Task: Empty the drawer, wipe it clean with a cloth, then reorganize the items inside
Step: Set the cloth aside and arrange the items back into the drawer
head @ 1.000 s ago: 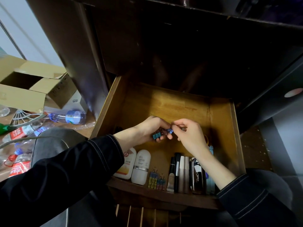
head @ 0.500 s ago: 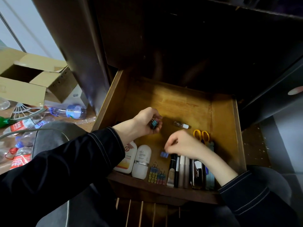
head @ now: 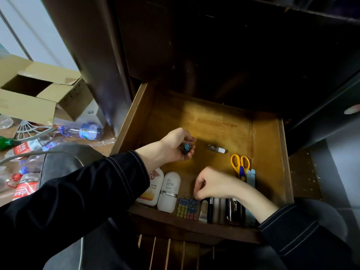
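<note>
Our left hand [head: 175, 147] grips loose clips [head: 186, 148] over the middle of the drawer [head: 266, 152]. Our right hand [head: 216, 184] curls down at the clip row [head: 188, 208] by the front edge; whether it pinches one, we cannot tell. We judge them light, stiff and springy: pinch the bodies.

The drawer [head: 214, 121] is varnished wood, worn and scuffed on its floor. Two white bottles [head: 169, 191] look like smooth, faintly glossy plastic. The scissors [head: 240, 165] have shiny yellow plastic handles. The cardboard box [head: 39, 94] is matt brown.
</note>
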`<state>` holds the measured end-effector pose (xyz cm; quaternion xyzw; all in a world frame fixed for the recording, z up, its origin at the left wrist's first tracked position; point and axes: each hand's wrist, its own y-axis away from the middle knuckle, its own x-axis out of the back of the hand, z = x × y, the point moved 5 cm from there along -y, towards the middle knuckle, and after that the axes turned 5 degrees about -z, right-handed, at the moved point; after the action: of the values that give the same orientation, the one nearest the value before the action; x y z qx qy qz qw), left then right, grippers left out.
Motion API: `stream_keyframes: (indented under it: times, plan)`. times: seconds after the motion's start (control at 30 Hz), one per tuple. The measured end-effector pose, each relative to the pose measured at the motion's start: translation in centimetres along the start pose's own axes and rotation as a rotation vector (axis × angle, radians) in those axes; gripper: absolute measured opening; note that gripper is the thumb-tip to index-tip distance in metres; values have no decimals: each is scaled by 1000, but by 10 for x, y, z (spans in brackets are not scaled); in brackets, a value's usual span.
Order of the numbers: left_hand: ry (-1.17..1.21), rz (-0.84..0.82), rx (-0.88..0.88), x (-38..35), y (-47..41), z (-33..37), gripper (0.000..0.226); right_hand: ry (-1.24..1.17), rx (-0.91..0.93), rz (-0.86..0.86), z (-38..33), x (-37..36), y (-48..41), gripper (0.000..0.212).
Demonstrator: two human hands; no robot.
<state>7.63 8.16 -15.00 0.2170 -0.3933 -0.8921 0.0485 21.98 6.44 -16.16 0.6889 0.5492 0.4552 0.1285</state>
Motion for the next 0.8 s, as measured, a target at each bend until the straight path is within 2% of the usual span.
stream_keyframes:
  times: [0.13, 0.23, 0.33, 0.4, 0.43, 0.47, 0.53, 0.6, 0.73, 0.8]
  plan:
    - [34, -9, 11, -1, 1, 0, 22, 26, 15, -13, -4, -1, 1, 10]
    - [59, -21, 21, -2, 2, 0, 26, -26, -18, 84, -4, 10, 2, 15]
    - [45, -27, 29, -3, 2, 0, 28, -145, -2, 391, -3, 34, 10, 17]
    - [17, -50, 48, -5, 4, -2, 31, -154, 20, 632, -4, 50, 19, 10]
    - [3, -70, 59, -7, 4, -4, 33, -168, 49, 712, -5, 54, 22, 5]
    - [-11, -92, 70, -8, 5, -5, 35, -181, 87, 756, -7, 56, 24, 10]
    - [-42, -133, 90, -11, 6, -7, 34, -175, 162, 742, -10, 56, 25, 28]
    - [-66, -162, 102, -14, 8, -8, 30, -112, 193, 677, -14, 52, 23, 35]
    - [-93, -124, 107, -12, 10, -7, 26, -62, 194, 655, -13, 51, 20, 21]
    - [-116, -112, 105, -12, 10, -7, 28, -72, 192, 652, -12, 52, 20, 20]
